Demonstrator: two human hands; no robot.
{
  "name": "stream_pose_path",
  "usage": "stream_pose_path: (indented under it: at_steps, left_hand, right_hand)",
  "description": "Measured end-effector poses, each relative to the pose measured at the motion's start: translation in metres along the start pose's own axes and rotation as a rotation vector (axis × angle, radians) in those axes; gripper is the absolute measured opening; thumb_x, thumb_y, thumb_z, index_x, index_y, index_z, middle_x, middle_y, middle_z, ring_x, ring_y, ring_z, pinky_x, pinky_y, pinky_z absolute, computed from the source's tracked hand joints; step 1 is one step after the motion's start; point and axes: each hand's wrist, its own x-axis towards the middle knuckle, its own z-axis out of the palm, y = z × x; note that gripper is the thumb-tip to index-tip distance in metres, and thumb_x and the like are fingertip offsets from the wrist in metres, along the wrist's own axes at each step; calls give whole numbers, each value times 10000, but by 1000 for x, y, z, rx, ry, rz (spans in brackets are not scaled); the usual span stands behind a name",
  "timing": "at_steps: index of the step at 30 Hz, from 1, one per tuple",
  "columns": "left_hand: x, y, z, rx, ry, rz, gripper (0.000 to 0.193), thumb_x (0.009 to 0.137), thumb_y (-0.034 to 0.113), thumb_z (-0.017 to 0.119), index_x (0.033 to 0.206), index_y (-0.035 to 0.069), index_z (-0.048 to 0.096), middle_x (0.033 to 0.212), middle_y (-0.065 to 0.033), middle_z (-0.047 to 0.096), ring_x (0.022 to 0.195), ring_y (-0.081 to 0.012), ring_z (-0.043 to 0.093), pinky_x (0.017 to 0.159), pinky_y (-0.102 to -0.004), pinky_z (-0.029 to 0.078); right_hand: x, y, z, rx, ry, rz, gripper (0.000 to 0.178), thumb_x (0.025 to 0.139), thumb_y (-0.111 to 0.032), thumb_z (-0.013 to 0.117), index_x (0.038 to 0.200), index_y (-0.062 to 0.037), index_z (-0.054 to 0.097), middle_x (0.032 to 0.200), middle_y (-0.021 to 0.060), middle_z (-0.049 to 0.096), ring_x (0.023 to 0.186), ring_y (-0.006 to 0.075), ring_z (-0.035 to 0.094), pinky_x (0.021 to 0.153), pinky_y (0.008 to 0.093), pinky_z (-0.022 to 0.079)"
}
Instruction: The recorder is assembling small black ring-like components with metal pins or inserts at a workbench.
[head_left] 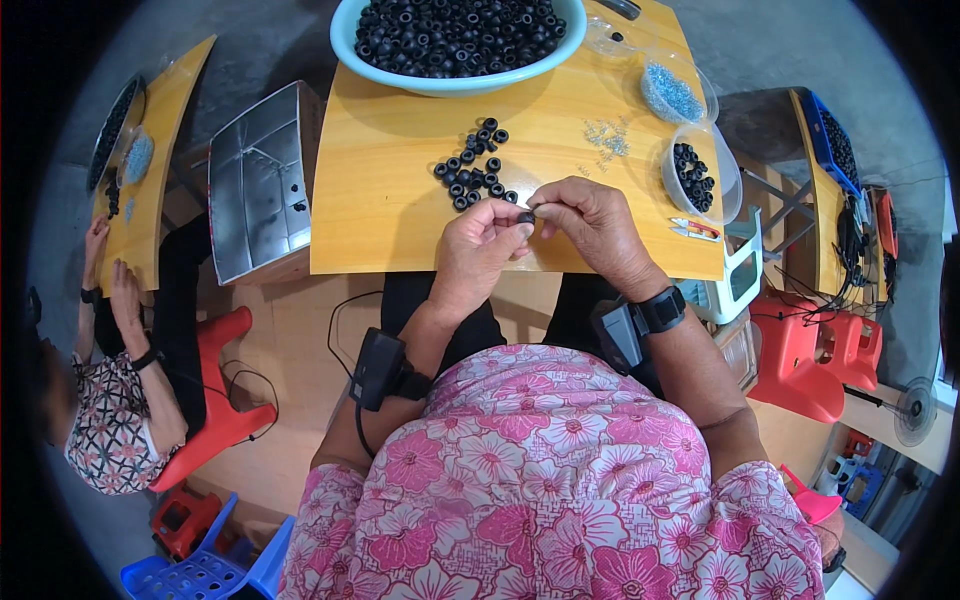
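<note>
My left hand (478, 252) pinches a small black ring-shaped rubber part (526, 217) between thumb and fingertips, over the front edge of the wooden table. Close against it, my right hand (592, 225) has its thumb and forefinger pressed together; anything between them is too small to make out. Just beyond my left hand lies a loose group of similar black parts (465, 177). A scatter of tiny clear pieces (606, 138) lies beyond my right hand. Past them stand a tub of bluish clear pieces (671, 92) and a clear bowl of finished-looking black parts (693, 180).
A light-blue basin (458, 82) heaped with black parts stands at the far side. Red-and-white snips (695, 229) lie at the table's right edge. A foil-lined box (262, 185) adjoins the left side. Another person (122, 400) sits at a table farther left. Red stools (795, 360) stand right.
</note>
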Motion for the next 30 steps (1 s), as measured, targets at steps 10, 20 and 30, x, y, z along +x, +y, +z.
stream_pose_path:
  at_steps: [10,20,30]
  left_hand:
    - [-1,3,3,43,22,0,125,875,82,637,958,-7,610,789,-11,612,669,-56,572,636,-198,492]
    - [-1,-4,-1,31,-7,51,111,871,47,624,957,-22,609,784,-33,622,665,-72,574,621,-211,487]
    - [0,-7,-3,-7,-25,24,118,872,39,618,967,-30,608,807,-41,634,679,-73,583,628,-207,489]
  right_hand:
    - [-1,4,5,-280,52,-246,103,833,-42,631,924,-2,657,779,93,625,640,156,627,627,272,495]
    - [-12,13,23,260,156,102,125,882,-46,591,912,58,653,729,64,651,638,98,614,612,232,497]
    - [-13,8,17,503,88,232,176,915,-61,564,974,91,629,756,93,659,681,146,650,672,246,524]
